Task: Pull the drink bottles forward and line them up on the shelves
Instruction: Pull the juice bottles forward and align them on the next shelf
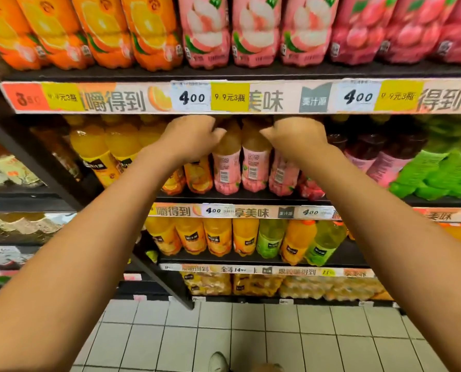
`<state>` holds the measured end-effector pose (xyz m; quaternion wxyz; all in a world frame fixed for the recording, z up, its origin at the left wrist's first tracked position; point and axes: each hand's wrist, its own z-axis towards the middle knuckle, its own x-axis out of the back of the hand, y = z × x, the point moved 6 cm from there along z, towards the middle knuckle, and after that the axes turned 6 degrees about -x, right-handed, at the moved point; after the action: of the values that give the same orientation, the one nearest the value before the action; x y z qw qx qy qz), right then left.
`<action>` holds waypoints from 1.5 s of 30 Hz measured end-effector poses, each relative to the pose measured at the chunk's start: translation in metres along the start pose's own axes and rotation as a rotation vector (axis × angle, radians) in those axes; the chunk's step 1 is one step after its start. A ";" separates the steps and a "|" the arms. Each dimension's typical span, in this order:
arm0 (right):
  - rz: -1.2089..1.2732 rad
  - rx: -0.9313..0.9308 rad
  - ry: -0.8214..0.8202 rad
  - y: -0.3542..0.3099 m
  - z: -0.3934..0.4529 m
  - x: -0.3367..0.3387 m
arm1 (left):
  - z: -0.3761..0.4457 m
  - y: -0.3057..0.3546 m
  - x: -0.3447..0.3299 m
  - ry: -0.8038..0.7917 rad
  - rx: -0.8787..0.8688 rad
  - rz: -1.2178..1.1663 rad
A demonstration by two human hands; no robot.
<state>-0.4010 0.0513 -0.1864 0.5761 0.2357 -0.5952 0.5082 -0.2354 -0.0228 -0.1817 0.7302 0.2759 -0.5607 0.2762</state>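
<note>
Both of my hands reach into the second shelf point(240, 198), just under the price strip point(251, 98). My left hand point(190, 136) curls over the top of an orange juice bottle point(198, 175), and my right hand point(296, 136) curls over the top of a pink-labelled peach bottle point(280, 174). Two more pink-labelled bottles point(240, 163) stand upright between the hands, barcodes facing me. The fingertips and the caps of the gripped bottles are hidden by the hands and the shelf edge.
Orange bottles point(103, 146) stand to the left; dark red bottles point(371, 154) and green ones point(438, 173) to the right. The top shelf holds large orange and pink bottles point(208, 30). Lower shelves carry orange and green bottles point(251, 240). Below is a tiled floor point(251, 334).
</note>
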 end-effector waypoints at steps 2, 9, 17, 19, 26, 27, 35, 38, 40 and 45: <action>-0.024 -0.034 -0.038 0.003 0.002 -0.003 | -0.001 0.000 0.001 0.002 0.005 0.001; -0.032 -0.022 -0.164 0.013 0.003 0.000 | -0.002 0.003 0.000 0.026 0.027 0.004; -0.192 -0.045 -0.254 0.013 0.000 -0.002 | -0.005 0.004 0.002 0.011 -0.026 0.008; -0.192 -0.047 -0.218 0.007 0.000 -0.004 | -0.007 0.001 0.002 0.000 -0.050 0.011; -0.142 -0.033 -0.199 0.015 0.004 -0.001 | -0.007 -0.002 0.001 0.012 -0.044 -0.008; -0.129 -0.011 -0.172 0.017 0.002 0.001 | -0.007 -0.002 0.001 0.019 -0.040 -0.011; -0.197 0.139 -0.205 0.016 -0.003 0.003 | -0.003 -0.003 -0.001 -0.021 0.005 -0.046; -0.204 0.192 -0.199 0.013 -0.004 0.005 | -0.002 -0.003 -0.002 -0.026 0.032 -0.039; -0.209 0.202 -0.198 0.014 -0.003 0.005 | -0.002 -0.003 -0.003 -0.023 0.035 -0.034; -0.223 0.195 -0.204 0.014 -0.003 0.004 | -0.005 -0.001 0.000 0.018 0.044 -0.051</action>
<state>-0.4124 0.0600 -0.1877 0.5400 0.4054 -0.5685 0.4699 -0.2313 -0.0204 -0.1830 0.7359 0.3036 -0.5406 0.2720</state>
